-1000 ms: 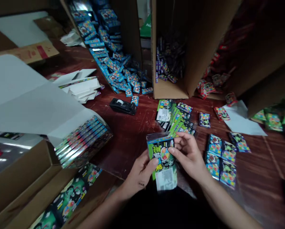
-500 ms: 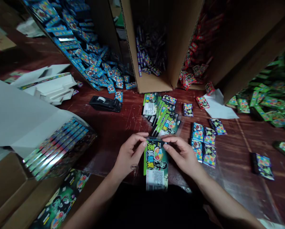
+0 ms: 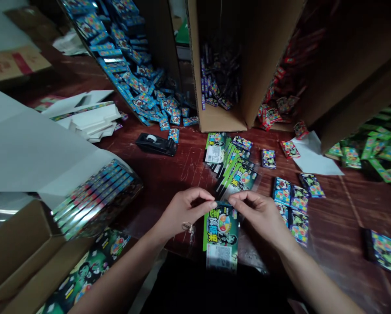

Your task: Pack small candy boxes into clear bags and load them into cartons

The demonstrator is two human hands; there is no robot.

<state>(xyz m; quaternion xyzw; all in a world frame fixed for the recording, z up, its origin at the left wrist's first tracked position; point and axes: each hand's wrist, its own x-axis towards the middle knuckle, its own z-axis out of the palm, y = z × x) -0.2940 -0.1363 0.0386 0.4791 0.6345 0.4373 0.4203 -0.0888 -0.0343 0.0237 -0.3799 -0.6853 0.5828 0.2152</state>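
A green and black printed packet (image 3: 222, 235) with a white label hangs at the table's front edge, below both hands. My left hand (image 3: 188, 211) pinches its top left edge between thumb and forefinger. At the top right, my right hand (image 3: 256, 213) pinches the same edge. Just beyond lies a fanned stack of similar packets (image 3: 239, 170), with a small purple box (image 3: 243, 142) on it. To the right of my right hand are small blue boxes (image 3: 282, 190) and purple boxes (image 3: 299, 198) laid side by side.
Tall cartons (image 3: 223, 122) of small boxes stand at the back. A black tape dispenser (image 3: 156, 144) sits left of the stack. An open box of packed rows (image 3: 97, 198) is at the left; a white paper sheet (image 3: 316, 157) lies at the right.
The view has shifted, so most things appear further right and slightly lower. My left thumb and forefinger are now closer to my right hand along the packet's top edge.
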